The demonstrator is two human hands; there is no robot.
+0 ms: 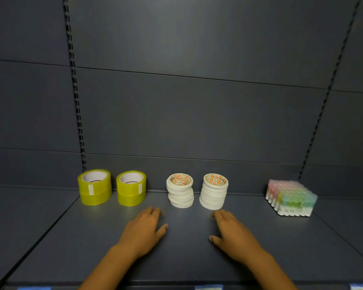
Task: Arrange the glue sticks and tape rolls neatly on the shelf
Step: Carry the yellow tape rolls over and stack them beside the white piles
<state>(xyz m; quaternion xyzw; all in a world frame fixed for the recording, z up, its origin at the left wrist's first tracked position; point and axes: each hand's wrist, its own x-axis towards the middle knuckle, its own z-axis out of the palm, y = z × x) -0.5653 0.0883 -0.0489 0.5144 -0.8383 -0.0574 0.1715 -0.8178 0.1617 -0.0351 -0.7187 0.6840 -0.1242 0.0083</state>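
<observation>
Your left hand (142,233) lay palm down over the shelf (187,260), fingers straight and close together, thumb spread to the side, holding nothing. Your right hand (234,235) mirrored it, fingers extended toward the back, thumb out, also holding nothing. Whether either palm actually touched the surface could not be told. Both hands were apart from each other and just in front of the goods, touching none of them. Along the back of the shelf, near the rear panel (197,122), the items stood in a row. At the left were two stacks of yellow tape (94,187), each two rolls high, the second stack (131,188) just beside the first with a small gap between. In the middle stood two stacks of thin white tape (180,191), the left one leaning and uneven, the right one (213,191) straighter; both carried a patterned label on top. Well apart at the right sat a square block of glue sticks (290,197), upright and packed together, pastel caps up, somewhat blurred. Your right fingertips were near the foot of the right white stack.
</observation>
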